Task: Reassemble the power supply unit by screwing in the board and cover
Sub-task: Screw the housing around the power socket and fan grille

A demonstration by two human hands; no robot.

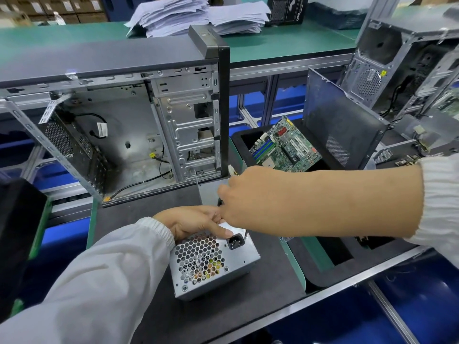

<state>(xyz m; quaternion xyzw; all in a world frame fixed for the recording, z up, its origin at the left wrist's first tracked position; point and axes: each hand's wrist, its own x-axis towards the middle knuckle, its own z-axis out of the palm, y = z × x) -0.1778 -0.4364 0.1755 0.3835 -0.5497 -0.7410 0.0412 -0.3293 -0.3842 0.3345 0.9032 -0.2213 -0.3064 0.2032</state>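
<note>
Left hand (pixel 196 223) grips the top edge of the power supply unit (pixel 211 264), thumb lying down its perforated face just above the black power socket (pixel 234 242), fingers curled over the top. Right hand (pixel 250 197) reaches across from the right and hovers over the unit's far end, fingers bent downward around something dark and slim; what it pinches is hidden behind the knuckles, so I cannot tell whether it holds a tool or a screw. Both arms wear white sleeves (pixel 99 281).

The unit stands on the dark surface (pixel 149 319), its honeycomb grille facing the camera, coloured parts showing through the holes.

Just behind it stands 1 open computer case (pixel 124 125), side panel off, a few cables loose inside. To the right, a green motherboard (pixel 283 145) lies tilted across a black foam tray (pixel 323 266), beside a dark metal side panel (pixel 345 122). Another case (pixel 402 65) stands at far right, and stacked papers (pixel 193 13) sit on the green shelf behind.
</note>
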